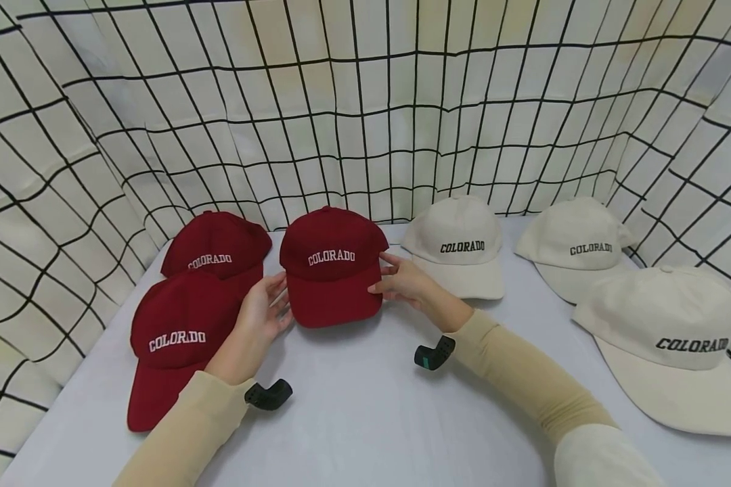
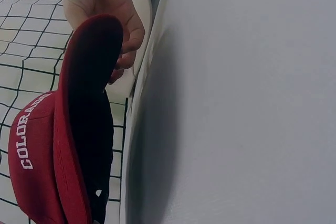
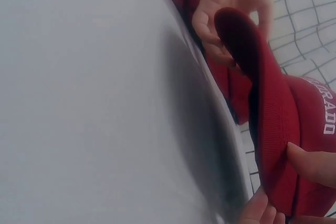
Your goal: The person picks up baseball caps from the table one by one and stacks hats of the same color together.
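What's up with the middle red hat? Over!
Right hand pinching middle red cap, left hand at its other side. Cap held above table. Two more red caps close to left hand.

Middle red cap, crown up

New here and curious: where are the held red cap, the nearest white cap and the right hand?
Held red cap (image 1: 331,269): head view, crown just below the lettering.
Nearest white cap (image 1: 670,323): head view, crown just above the lettering.
Right hand (image 1: 409,280): head view, middle of the hand.
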A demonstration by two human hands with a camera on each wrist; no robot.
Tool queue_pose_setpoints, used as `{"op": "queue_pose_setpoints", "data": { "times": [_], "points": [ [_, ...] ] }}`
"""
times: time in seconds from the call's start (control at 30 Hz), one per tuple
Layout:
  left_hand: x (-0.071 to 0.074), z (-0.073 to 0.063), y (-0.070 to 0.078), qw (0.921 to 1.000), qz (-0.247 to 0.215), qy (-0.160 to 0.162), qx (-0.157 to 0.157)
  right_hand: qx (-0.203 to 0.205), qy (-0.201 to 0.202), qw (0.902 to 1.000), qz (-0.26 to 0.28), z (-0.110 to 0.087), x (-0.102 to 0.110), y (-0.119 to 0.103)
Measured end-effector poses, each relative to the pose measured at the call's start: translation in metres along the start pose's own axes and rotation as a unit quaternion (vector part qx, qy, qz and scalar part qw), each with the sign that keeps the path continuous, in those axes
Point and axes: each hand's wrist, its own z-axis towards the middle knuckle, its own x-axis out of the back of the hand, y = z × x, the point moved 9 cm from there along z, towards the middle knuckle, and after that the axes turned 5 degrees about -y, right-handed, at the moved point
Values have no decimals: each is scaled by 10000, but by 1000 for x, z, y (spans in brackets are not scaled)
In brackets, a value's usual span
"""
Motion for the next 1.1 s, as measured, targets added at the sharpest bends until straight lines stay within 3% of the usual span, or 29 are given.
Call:
{"op": "queue_pose_setpoints", "data": {
  "times": [0.8, 1.1],
  "points": [
    [5, -9, -3, 9965, 763, -342, 77, -2, 69, 9993, 374, -27, -6, 15],
    [8, -13, -6, 9961, 787, -394, 94, -17, 104, 9990, 423, -40, -7, 18]
  ]
}}
